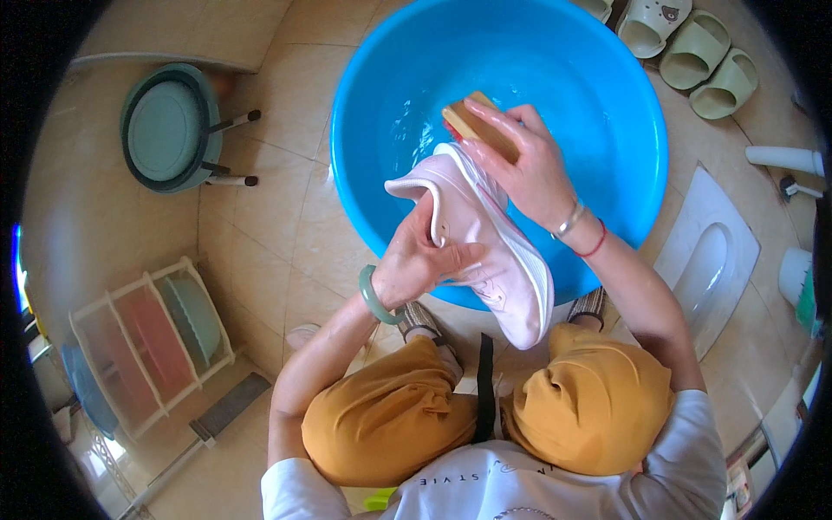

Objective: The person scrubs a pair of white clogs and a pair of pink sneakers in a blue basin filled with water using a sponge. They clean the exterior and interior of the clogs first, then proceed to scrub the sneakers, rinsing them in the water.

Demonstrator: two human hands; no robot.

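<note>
A pale pink sneaker (485, 230) is tilted over the near part of a large blue basin (342, 165), its toe pointing back toward me. My left hand (422, 251) grips it by the ankle opening, fingers inside and thumb on the outer side. In my right hand (539, 173) is a wooden scrub brush (481, 130) with reddish bristles, held at the heel end of the sneaker's sole. Whether the bristles touch the sole is hard to make out. Shallow water (537, 78) glistens in the basin beneath.
Green slippers (696, 50) and a white clog (652, 26) lie at the far right. A white squat toilet (706, 251) is set into the tiles on the right. Leftward stand a green stool (165, 130) and a rack (152, 347) of basins, with a floor squeegee (230, 407) near it.
</note>
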